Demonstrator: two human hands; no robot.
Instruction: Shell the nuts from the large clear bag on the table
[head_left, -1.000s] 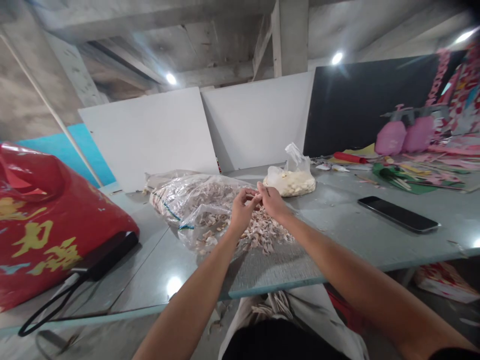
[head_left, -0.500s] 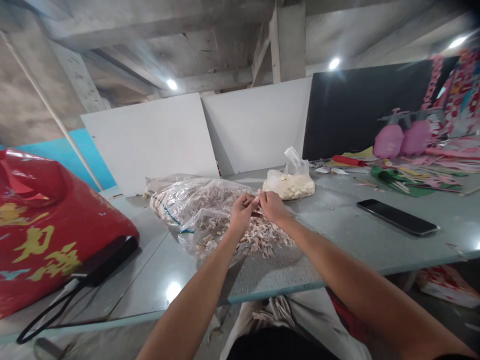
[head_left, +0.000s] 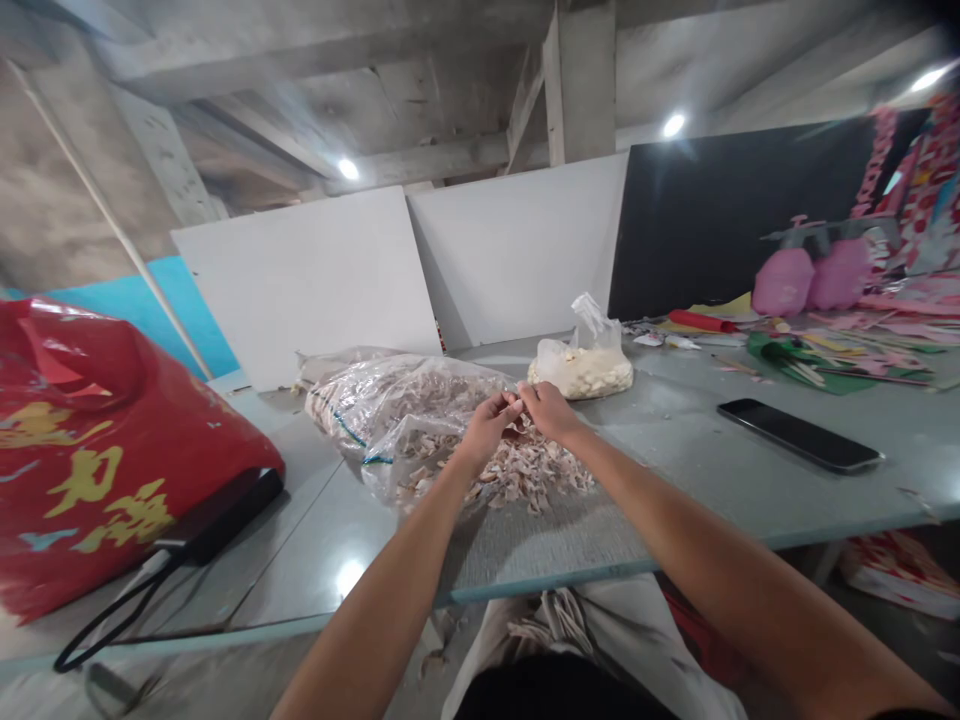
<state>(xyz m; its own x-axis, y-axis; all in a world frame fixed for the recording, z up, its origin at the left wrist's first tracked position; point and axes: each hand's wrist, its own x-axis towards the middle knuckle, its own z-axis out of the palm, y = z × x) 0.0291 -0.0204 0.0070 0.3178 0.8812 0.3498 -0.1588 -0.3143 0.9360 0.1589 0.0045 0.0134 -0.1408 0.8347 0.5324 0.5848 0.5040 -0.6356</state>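
My left hand (head_left: 491,425) and my right hand (head_left: 547,408) meet fingertip to fingertip above a heap of pale brown, dry flakes (head_left: 532,475). Both hands have their fingers pinched together, and whatever lies between them is too small to make out. The flakes spill onto the table (head_left: 540,550) from the mouth of a large clear plastic bag (head_left: 405,385) lying on its side to the left. Just behind my right hand sits a smaller clear bag (head_left: 585,370) holding pale cream pieces.
On the left stands a big red bag (head_left: 112,430) with a black device (head_left: 232,515) and cable against it. A phone (head_left: 799,435) lies to the right. Pink spray bottles (head_left: 784,282) and coloured paper scraps fill the far right. White boards (head_left: 517,250) lean behind the table.
My hands stay together over the heap, with only small finger movements. The whole view has shifted slightly, so things appear a little further right.
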